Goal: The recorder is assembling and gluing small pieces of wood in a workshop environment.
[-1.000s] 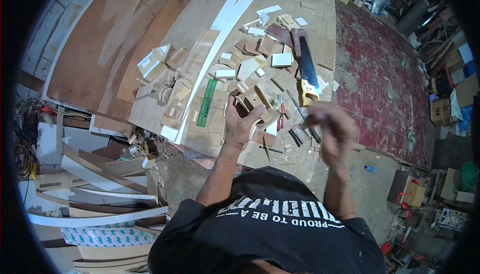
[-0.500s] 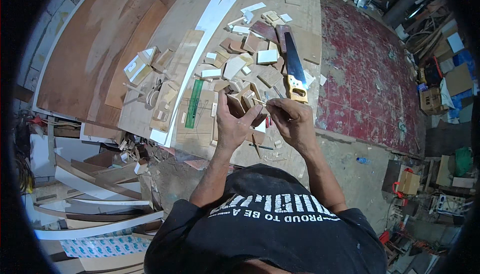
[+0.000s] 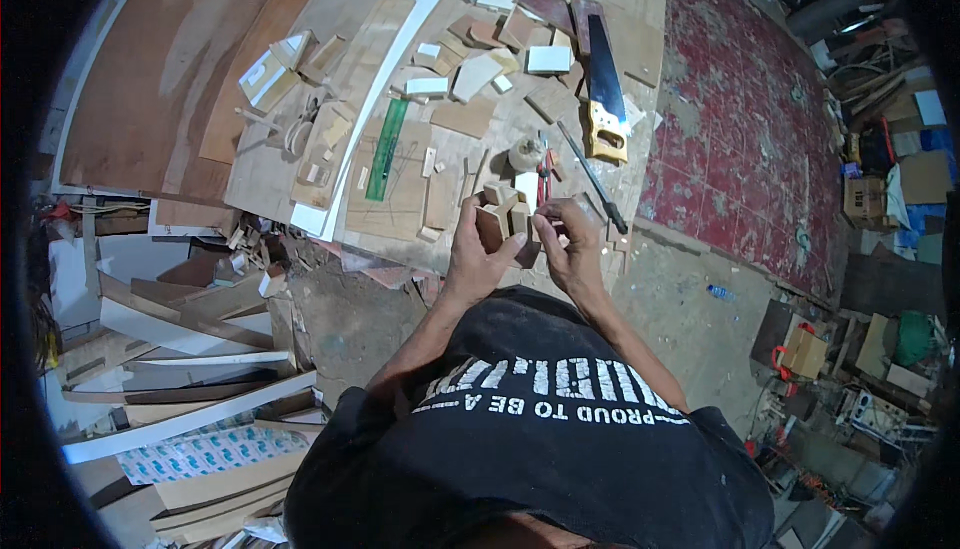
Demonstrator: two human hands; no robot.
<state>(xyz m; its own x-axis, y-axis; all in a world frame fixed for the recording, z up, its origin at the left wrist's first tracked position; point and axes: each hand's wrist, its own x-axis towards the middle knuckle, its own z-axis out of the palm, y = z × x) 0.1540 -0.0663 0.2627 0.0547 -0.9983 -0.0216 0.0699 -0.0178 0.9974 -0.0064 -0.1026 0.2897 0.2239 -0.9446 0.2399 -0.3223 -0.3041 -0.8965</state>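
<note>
While both hands meet at frame centre, a small wooden assembly (image 3: 503, 217) is being fitted.
Left hand (image 3: 478, 257) clasps it; right hand (image 3: 572, 245) pinches its edge; next, careful alignment seems needed.

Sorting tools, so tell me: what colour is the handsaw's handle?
Yellow, on the dark-bladed handsaw lying on the wooden worktop; head view.

A handsaw (image 3: 603, 99) with yellow handle lies at upper centre; a green ruler (image 3: 386, 148) lies left of it, among wood offcuts (image 3: 474, 77).
</note>
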